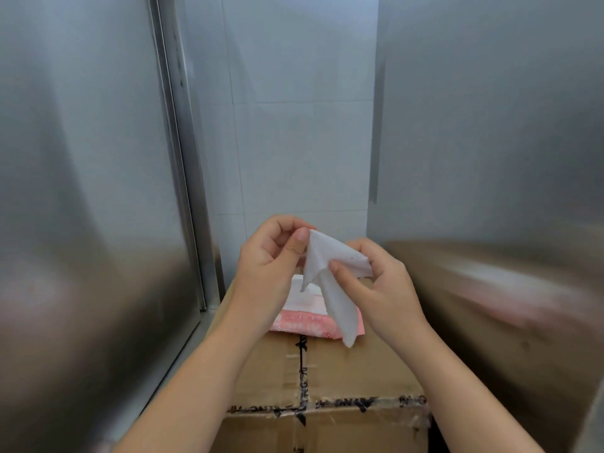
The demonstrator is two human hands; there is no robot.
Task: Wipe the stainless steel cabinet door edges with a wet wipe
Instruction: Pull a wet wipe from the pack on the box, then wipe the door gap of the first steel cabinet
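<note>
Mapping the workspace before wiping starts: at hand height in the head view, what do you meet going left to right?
left steel panel → door edge → left hand → wipe → right hand → right steel panel

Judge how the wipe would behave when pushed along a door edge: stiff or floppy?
Probably floppy: the wipe sags in a loose tail below the left hand and right hand pinching it. Likely light, since a mere pinch carries it. It may bunch unless folded first.
</note>
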